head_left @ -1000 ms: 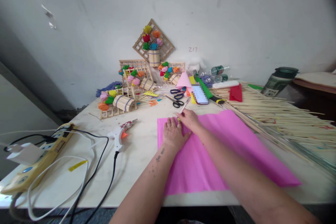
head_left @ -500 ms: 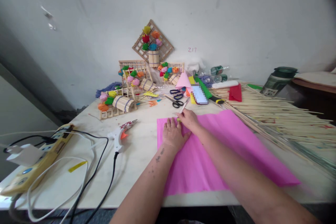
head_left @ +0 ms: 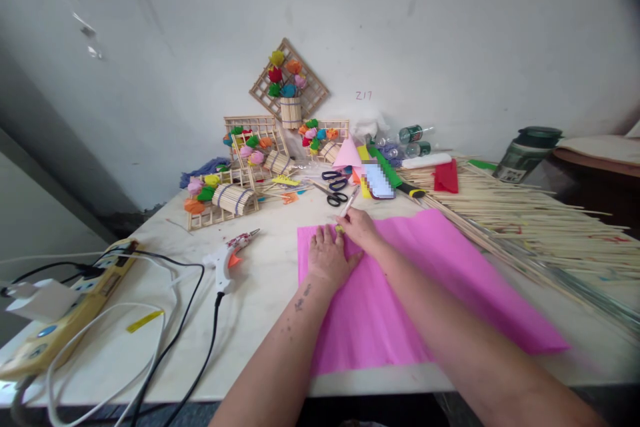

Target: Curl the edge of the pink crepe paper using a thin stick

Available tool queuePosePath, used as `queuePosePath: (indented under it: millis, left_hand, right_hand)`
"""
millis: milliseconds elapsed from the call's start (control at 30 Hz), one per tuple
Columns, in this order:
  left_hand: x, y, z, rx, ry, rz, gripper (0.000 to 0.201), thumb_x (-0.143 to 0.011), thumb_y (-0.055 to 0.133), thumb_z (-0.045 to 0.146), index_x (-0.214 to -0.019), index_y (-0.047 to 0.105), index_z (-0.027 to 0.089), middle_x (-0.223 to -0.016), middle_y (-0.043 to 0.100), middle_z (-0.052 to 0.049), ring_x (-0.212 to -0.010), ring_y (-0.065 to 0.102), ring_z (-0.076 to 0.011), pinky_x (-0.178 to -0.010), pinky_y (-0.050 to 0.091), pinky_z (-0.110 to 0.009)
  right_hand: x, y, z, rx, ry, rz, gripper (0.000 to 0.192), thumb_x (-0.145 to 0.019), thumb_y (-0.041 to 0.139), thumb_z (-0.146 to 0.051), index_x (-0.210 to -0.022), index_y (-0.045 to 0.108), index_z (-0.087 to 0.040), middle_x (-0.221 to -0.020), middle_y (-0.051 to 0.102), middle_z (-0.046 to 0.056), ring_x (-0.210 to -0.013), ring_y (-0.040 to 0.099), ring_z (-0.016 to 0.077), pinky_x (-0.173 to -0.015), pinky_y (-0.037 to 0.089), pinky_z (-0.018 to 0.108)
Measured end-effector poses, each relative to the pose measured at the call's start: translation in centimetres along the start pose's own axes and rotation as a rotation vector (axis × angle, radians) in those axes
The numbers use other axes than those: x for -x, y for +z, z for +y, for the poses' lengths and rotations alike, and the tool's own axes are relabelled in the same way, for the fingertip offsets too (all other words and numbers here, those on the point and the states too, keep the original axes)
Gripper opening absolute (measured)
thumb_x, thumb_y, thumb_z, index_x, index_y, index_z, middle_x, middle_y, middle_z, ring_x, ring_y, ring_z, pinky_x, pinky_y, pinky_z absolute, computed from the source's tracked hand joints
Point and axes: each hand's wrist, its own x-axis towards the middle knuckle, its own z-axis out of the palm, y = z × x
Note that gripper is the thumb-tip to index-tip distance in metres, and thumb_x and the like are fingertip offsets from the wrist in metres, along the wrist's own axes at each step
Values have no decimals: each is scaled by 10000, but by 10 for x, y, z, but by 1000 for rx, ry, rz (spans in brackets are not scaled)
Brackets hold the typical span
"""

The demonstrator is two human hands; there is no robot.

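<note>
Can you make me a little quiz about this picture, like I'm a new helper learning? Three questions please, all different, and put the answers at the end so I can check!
1. Which hand holds the pale, pen-like thing?

2. True or false: the left hand lies flat on the pink sheet.

3. Count them: how many flowers can you see on the diamond-shaped frame at the wall?

Key:
1. The right hand.
2. True.
3. Six: yellow, orange, red, pink, green and blue.
</note>
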Motion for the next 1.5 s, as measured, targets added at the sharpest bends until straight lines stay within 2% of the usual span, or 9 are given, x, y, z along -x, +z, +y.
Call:
queuePosePath:
  millis: [267,633,833,967,1100,1500]
  left_hand:
    - [0,2,-1,-8,0,11,749,-781,195,649,-1340,267,156,-1396,265,-146,-1278,212,-314,-1005,211,-452]
    - [0,1,-1,-19,-2,18,739,-781,199,653,-1332,278,167,-1389,282,-140,-1276,222,-299,-1000,224,-438]
    - [0,0,-4,-12,21,12,778,-762,172,686,-1341,271,176,-1387,288,-138,-1276,222,-303,-1005,223,-439]
    - [-1,1,-5,-21,19,15,773,-765,173,685,-1341,274,180,-1386,285,-143,-1272,230,-305,-1006,223,-440]
    - [-1,1,-5,-38,28,38,764,-774,163,672,-1329,303,165,-1372,302,-158,-1265,245,-305,-1006,224,-433]
    - [0,-1,-5,-77,47,64,717,-788,216,649,-1316,317,175,-1351,336,-154,-1252,274,-293,-991,252,-429]
  right_hand:
    - [-2,2,7,-99,29,11,234,-768,475,-331,-803,617,-149,-704,649,50,-608,543,130,-544,344,210]
    - [-3,3,12,-184,-39,33,201,-748,487,-300,-761,615,-145,-690,641,45,-605,542,126,-558,362,206]
    - [-3,1,15,-243,17,7,179,-733,496,-295,-734,598,-148,-634,617,27,-571,523,116,-536,364,197]
    - [-3,0,19,-313,-2,21,195,-730,499,-317,-721,585,-142,-614,596,12,-547,497,104,-537,369,196]
    - [-2,-1,23,-298,1,41,189,-725,515,-325,-710,583,-149,-636,600,9,-565,502,104,-553,374,196]
    - [-2,-2,22,-210,25,-23,223,-727,528,-363,-742,613,-157,-671,626,23,-591,518,107,-548,357,193]
